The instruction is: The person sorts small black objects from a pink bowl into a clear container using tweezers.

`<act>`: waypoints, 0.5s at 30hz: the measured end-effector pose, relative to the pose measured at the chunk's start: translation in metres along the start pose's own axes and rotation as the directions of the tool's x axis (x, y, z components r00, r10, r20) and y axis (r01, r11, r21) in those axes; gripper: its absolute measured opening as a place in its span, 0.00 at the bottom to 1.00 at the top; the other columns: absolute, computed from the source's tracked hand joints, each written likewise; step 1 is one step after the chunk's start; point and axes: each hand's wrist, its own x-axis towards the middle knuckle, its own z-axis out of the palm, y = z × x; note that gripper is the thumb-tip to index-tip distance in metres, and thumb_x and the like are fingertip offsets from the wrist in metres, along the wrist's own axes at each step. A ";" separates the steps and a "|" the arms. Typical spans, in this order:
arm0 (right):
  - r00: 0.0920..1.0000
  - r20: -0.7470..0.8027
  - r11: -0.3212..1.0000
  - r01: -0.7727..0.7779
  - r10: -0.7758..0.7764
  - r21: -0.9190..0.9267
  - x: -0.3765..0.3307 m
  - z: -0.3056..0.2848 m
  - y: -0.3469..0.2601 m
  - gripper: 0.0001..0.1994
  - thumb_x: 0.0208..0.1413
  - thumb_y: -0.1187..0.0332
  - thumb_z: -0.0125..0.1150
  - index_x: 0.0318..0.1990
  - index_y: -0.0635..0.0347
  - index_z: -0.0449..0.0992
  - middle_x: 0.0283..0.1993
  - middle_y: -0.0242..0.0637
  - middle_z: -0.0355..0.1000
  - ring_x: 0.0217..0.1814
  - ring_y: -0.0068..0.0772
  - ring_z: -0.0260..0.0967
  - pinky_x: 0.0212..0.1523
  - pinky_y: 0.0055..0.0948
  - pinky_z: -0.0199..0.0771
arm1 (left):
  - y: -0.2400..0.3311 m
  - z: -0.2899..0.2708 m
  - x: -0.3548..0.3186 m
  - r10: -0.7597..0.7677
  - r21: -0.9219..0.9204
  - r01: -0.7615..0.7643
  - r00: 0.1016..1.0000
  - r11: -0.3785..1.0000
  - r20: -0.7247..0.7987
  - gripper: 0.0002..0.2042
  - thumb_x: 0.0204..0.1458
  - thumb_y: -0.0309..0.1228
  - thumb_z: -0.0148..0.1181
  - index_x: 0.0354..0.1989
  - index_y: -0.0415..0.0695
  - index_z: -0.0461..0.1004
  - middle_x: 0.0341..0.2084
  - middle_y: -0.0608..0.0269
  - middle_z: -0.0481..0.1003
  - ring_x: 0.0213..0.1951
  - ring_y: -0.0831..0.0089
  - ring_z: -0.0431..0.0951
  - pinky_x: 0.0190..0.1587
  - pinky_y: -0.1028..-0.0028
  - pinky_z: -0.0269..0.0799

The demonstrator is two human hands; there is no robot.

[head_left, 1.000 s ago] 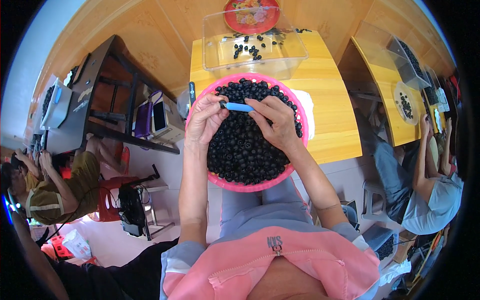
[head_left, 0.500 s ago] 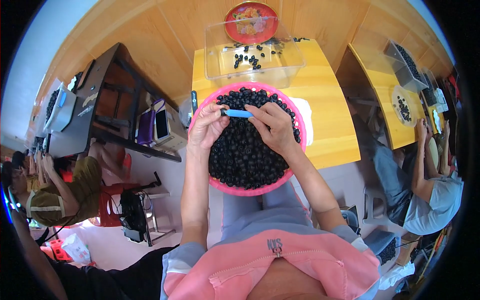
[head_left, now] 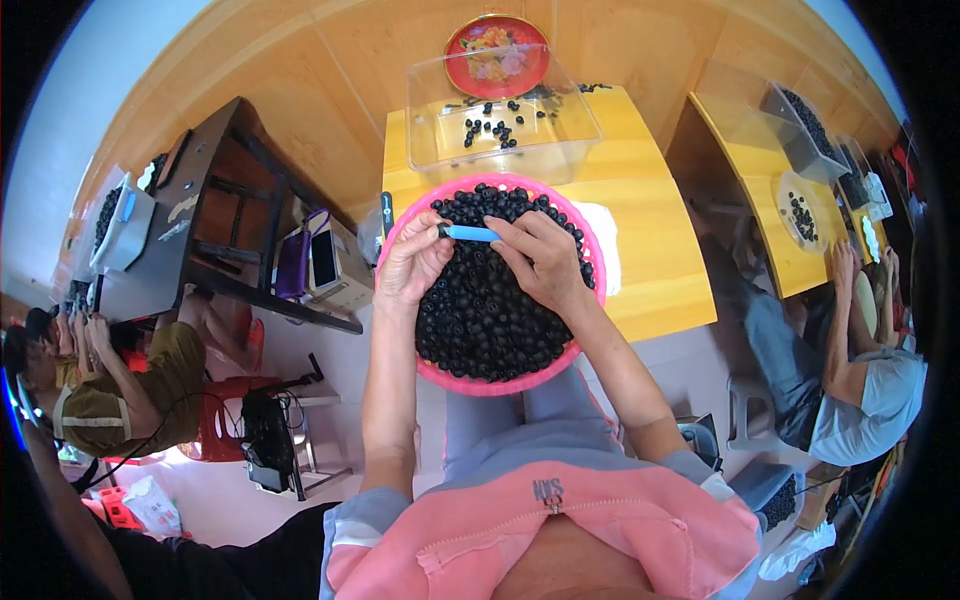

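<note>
A pink round basin [head_left: 597, 245] heaped with small black bead-like pieces [head_left: 490, 325] sits over my lap, its far side at the table edge. Above the heap, my left hand [head_left: 411, 262] is closed, pinching one small black piece [head_left: 444, 230] between thumb and fingers. My right hand [head_left: 541, 256] is closed around a short blue stick-like tool [head_left: 470, 233], which lies level, its left end against that piece. The tool's tip is hidden at the black piece, and its right end is covered by my right fingers.
On the yellow table [head_left: 650, 230], a clear plastic box [head_left: 560, 150] holds scattered black pieces; a red floral tray [head_left: 497, 58] leans behind it. A white cloth [head_left: 603, 240] lies right of the basin. Other people sit at a dark table [head_left: 150, 240] left and a yellow table [head_left: 770, 235] right.
The view has shifted slightly. Both hands keep their pinch on the black piece and the blue tool, with only small finger movement at the right hand.
</note>
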 end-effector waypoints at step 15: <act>0.999 -0.026 0.999 -0.038 0.039 0.037 0.000 -0.002 0.001 0.13 0.45 0.73 0.65 0.41 0.58 0.77 0.23 0.35 0.64 0.25 0.35 0.65 0.25 0.31 0.67 | 0.000 0.007 -0.001 0.041 -0.009 -0.041 0.999 0.999 0.023 0.05 0.50 0.20 0.58 0.35 0.41 0.75 0.32 0.56 0.76 0.31 0.72 0.77 0.37 0.77 0.75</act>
